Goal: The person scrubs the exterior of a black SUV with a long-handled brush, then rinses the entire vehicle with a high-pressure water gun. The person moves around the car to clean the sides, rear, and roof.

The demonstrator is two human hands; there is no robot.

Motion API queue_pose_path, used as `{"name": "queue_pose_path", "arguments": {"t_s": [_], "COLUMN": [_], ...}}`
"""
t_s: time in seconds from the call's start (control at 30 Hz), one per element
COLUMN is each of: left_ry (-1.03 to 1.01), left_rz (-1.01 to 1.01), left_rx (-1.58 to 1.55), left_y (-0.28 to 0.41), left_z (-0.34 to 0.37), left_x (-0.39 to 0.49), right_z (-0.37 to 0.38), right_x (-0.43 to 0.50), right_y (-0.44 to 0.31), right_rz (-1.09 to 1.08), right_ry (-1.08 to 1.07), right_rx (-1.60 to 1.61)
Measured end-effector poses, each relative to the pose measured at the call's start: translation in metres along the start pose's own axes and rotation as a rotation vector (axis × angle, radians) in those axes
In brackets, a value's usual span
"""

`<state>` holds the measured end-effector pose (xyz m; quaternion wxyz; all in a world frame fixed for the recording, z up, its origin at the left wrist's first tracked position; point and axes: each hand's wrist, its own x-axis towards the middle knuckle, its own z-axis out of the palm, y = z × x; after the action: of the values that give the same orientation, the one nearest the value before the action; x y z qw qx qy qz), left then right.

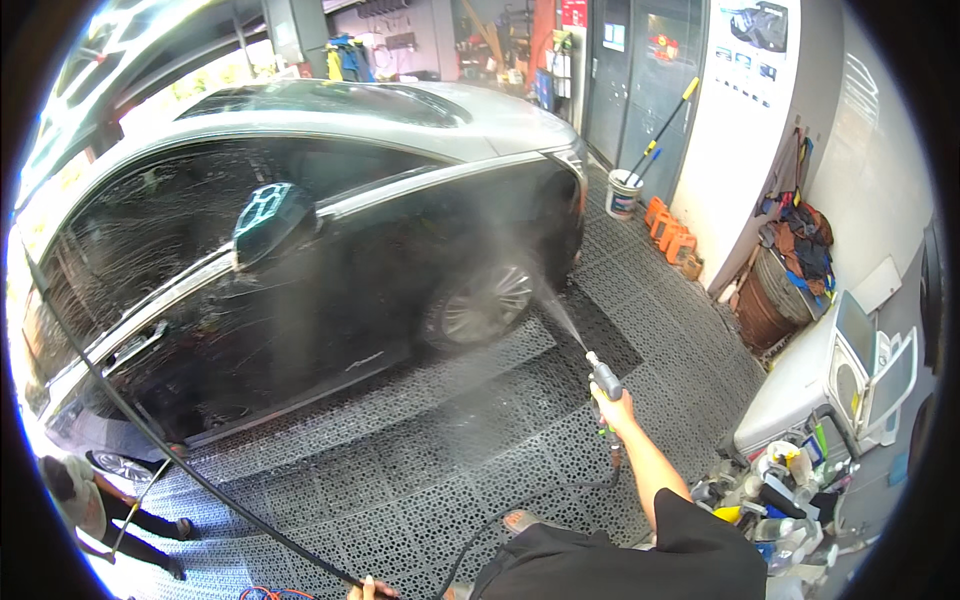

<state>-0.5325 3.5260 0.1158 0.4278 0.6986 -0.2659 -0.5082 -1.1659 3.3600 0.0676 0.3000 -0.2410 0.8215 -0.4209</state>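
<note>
In my right hand point(616, 409) is a pressure-washer spray gun point(604, 376), held out ahead of me. A fan of water point(559, 311) leaves its nozzle toward the front wheel point(487, 304) of a wet car, dark on its side point(315, 300) and silver above. Mist blurs the wheel and fender. Below the gun's grip, a black hose point(551, 487) runs to the floor and back toward my feet. My left hand point(369, 589), partly cut off by the bottom edge, closes around a long black hose point(217, 491) stretching up to the far left.
Another person point(82, 502) stands at lower left, holding a pole. Perforated tiles point(420, 480) cover the floor. A white bucket point(622, 195) with poles and several orange jugs point(670, 231) line the wall. At right are a washing machine point(795, 375), piled bottles point(780, 502) and a cloth-topped drum point(776, 292).
</note>
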Motion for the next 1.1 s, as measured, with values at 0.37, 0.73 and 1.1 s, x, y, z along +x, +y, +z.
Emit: {"name": "queue_pose_path", "arguments": {"t_s": [0.37,0.73,1.1], "left_ry": [-0.094,-0.202,-0.145], "left_rz": [0.115,-0.059,0.172], "left_rx": [-0.451,-0.379,-0.514], "left_y": [0.070,0.053,0.160], "left_z": [0.142,0.132,0.164], "left_x": [0.217,0.312,0.383], "right_z": [0.032,0.036,0.186], "right_x": [0.050,0.119,0.078], "right_y": [-0.028,-0.103,-0.134], "right_rz": [0.017,0.265,0.012], "right_ry": [-0.499,-0.138,-0.456], "right_rx": [-0.124,0.354,-0.320]}}
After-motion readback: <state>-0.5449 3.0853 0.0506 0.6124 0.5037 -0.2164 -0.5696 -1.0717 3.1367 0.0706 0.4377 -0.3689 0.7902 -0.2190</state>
